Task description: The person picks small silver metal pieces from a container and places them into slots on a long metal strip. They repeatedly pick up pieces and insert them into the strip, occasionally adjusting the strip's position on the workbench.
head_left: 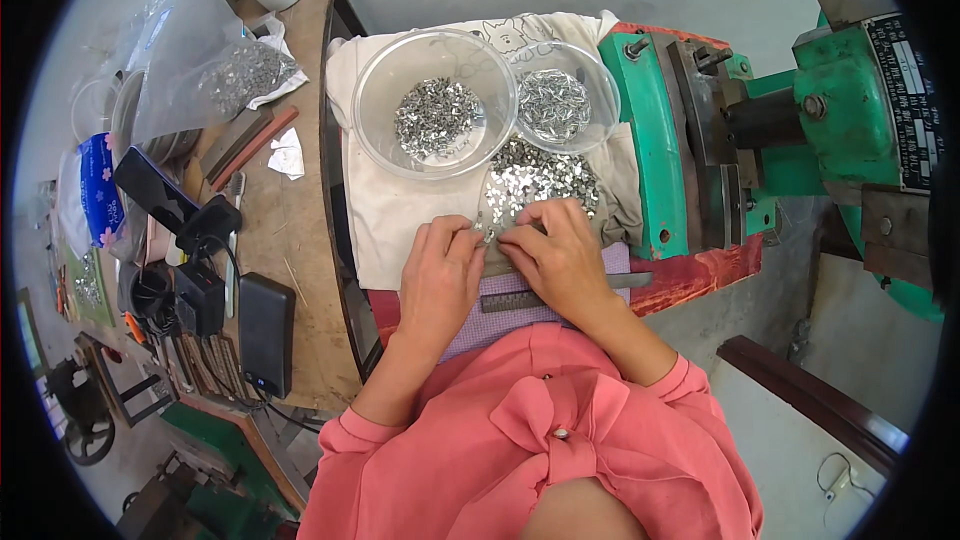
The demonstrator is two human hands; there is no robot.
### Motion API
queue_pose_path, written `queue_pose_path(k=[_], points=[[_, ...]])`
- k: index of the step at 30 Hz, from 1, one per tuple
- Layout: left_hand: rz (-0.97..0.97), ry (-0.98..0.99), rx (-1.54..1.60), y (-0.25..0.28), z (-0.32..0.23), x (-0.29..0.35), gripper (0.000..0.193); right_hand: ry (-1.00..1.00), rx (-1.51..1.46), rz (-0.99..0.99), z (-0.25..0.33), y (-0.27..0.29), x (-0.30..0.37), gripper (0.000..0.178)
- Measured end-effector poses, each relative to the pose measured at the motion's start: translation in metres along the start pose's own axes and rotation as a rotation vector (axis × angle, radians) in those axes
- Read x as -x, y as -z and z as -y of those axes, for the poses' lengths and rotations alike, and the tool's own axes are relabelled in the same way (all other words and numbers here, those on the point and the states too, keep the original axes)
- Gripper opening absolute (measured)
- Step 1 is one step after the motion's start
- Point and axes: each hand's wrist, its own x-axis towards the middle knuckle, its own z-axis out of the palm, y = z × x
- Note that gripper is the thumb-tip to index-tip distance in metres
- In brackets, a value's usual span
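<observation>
My left hand (pixel 438 265) and my right hand (pixel 562 252) face each other at the near edge of a loose heap of small shiny metal pieces (pixel 520 185). Thumb and fingers of the left are pinched together, with tiny silver bits showing at the tips. On the right, the fingers curl to a pinch, and what lies between them is too small to make out. Behind the heap stand two clear plastic tubs: the large tub (pixel 365 130) holds short metal pieces (pixel 437 117), the smaller tub (pixel 606 90) slim metal pins (pixel 554 105).
Under everything lies a pale cloth (pixel 375 230). A steel ruler (pixel 510 301) rests on a purple checked mat (pixel 490 330) before me. Close on the right stands a green machine (pixel 640 160). The wooden table (pixel 310 310) at left carries a power bank (pixel 266 335), a phone (pixel 155 185) and a plastic bag (pixel 185 70).
</observation>
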Motion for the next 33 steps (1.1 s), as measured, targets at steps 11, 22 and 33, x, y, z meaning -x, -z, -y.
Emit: queue_pose_path(k=[11,22,33], points=[[-0.049,0.0,-0.051,-0.001,0.0,0.002,0.018,0.098,-0.016,-0.007,0.002,0.003,-0.003,0.021],[-0.043,0.063,-0.047,0.004,0.003,0.008,0.017,0.108,-0.071,0.106,0.018,0.015,0.036,0.02],[-0.028,0.01,-0.053,0.007,0.009,0.009,0.019,0.17,-0.009,0.076,0.001,-0.005,-0.015,0.015]])
